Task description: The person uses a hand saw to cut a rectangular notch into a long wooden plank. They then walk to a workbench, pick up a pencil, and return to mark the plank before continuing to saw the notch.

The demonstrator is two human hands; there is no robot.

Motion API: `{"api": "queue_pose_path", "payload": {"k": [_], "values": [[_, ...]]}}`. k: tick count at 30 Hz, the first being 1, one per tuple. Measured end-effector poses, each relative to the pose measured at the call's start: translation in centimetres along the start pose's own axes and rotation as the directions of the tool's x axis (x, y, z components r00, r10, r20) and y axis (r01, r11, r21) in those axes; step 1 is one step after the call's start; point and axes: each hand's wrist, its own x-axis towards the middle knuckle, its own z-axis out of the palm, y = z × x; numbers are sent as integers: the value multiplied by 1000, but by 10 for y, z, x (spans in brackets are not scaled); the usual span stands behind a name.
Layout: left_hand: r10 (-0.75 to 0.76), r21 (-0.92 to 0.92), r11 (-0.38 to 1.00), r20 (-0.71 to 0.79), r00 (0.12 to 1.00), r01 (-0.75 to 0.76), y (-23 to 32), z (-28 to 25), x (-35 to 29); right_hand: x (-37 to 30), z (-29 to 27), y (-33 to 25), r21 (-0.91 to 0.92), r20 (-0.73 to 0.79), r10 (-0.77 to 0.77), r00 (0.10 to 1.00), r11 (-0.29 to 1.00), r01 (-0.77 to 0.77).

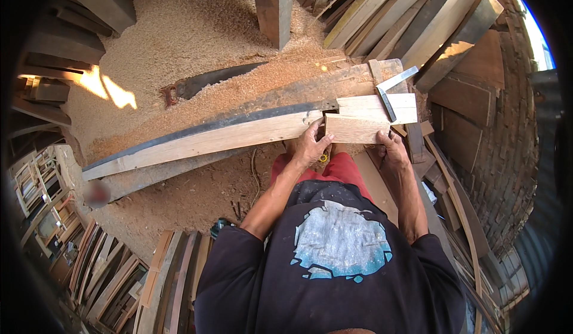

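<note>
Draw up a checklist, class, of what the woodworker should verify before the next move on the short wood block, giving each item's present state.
1. Left hand grips short wood block: ok.
2. Right hand at the block's right end: ok.
3. Block rests against long plank: ok.
4. Try square within reach on the plank end: ok.
5. Handsaw lies apart in the sawdust: ok.
6. Pencil line on block: cannot tell.

Yellow object [323, 157] mostly hidden beneath left hand [310, 148].
</note>
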Motion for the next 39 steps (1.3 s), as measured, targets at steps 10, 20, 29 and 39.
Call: {"api": "queue_pose_path", "payload": {"k": [10,20,29,39], "values": [[14,135,990,109,994,-29,14,4,-5,6,-6,2,-64,-186,160,969,983,-174],[319,506,792,135,938,-342,20,-7,15,-6,-13,-19,4,-92,305,948,952,-305],[6,-88,996,10,1000,-5,-10,19,8,-6,-14,-33,-290,33,-107,994,950,112],[-273,-601,763,32,961,237,-24,53,1,26,-52,-22,-340,17,10,1000,940,-4]]}}
